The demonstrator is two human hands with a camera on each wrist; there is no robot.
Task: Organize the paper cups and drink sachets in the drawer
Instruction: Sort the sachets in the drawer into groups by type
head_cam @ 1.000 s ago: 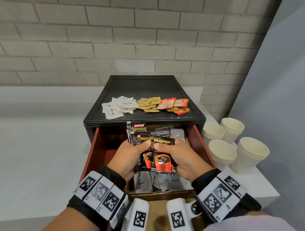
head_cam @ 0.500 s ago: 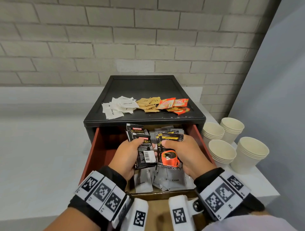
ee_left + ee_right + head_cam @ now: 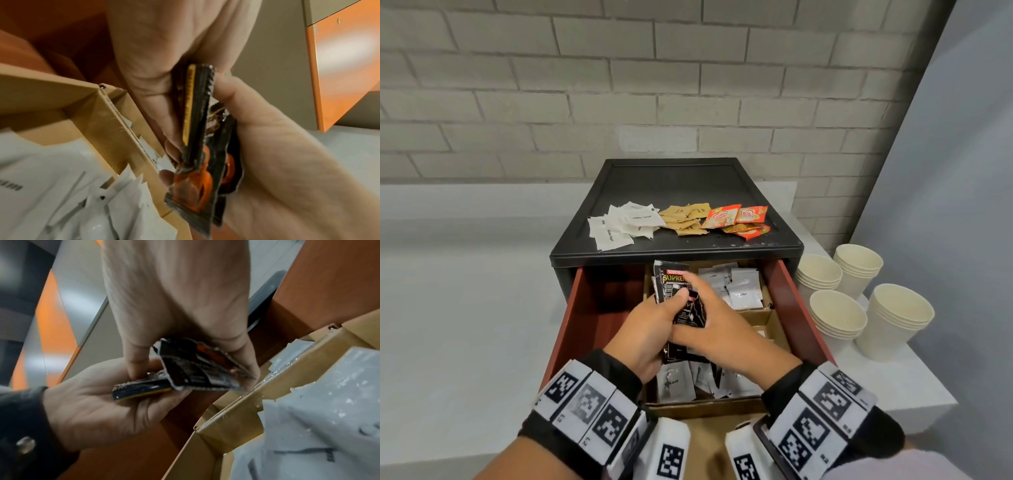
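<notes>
Mid-frame over the drawer, left hand and right hand both grip the black coffee sachets, long axis pointing toward the frame's top.

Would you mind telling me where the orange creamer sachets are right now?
In the head view, the orange creamer sachets lie on the black cabinet top, at its front right, just right of the brown sachets.
</notes>
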